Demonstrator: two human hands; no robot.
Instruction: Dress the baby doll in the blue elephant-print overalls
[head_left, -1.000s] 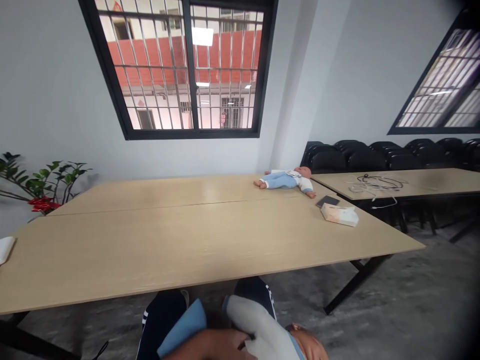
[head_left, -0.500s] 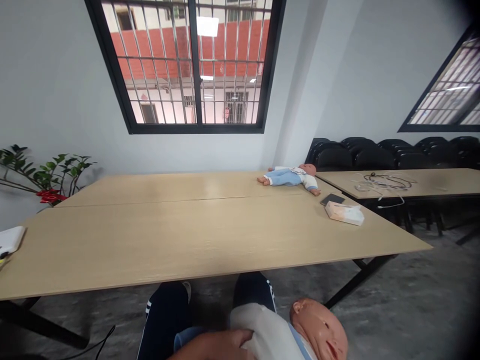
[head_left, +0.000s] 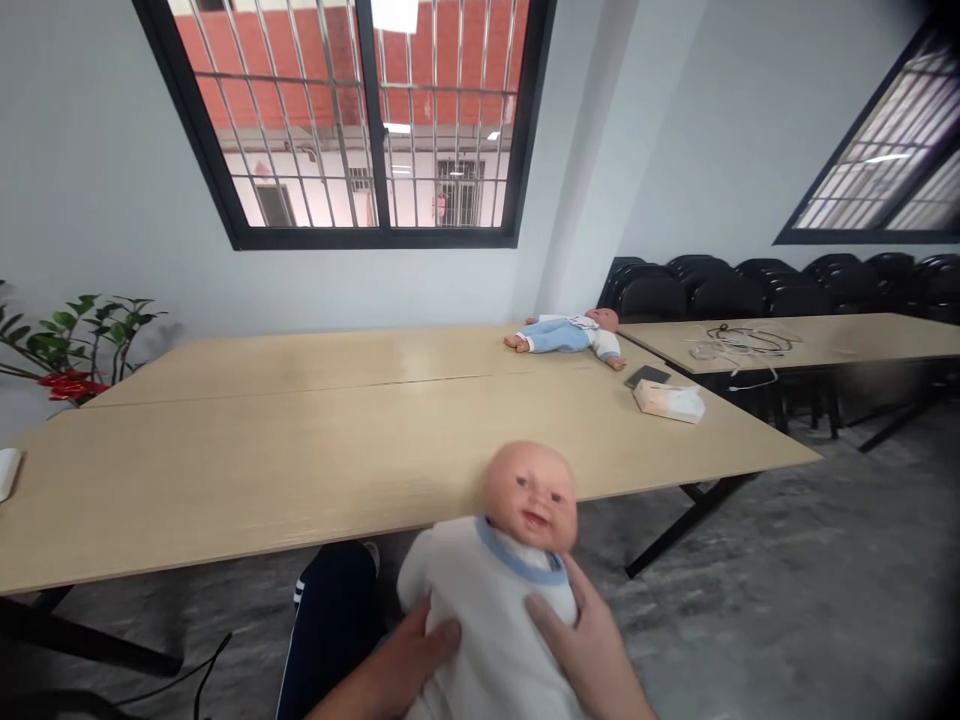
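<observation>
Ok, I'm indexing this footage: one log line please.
white-shirted, blue-collared baby doll: facing camera; left hand: gripping torso; right hand: gripping torso

A pale tissue pack (head_left: pixel 669 402) lay near the right edge of the table (head_left: pixel 300 450), a dark flat object (head_left: pixel 647 377) just beyond. Cables (head_left: pixel 742 341) tangled toward the neighbouring table's (head_left: pixel 885 338) left edge; black chairs (head_left: pixel 750 290) lined its far edge.
</observation>
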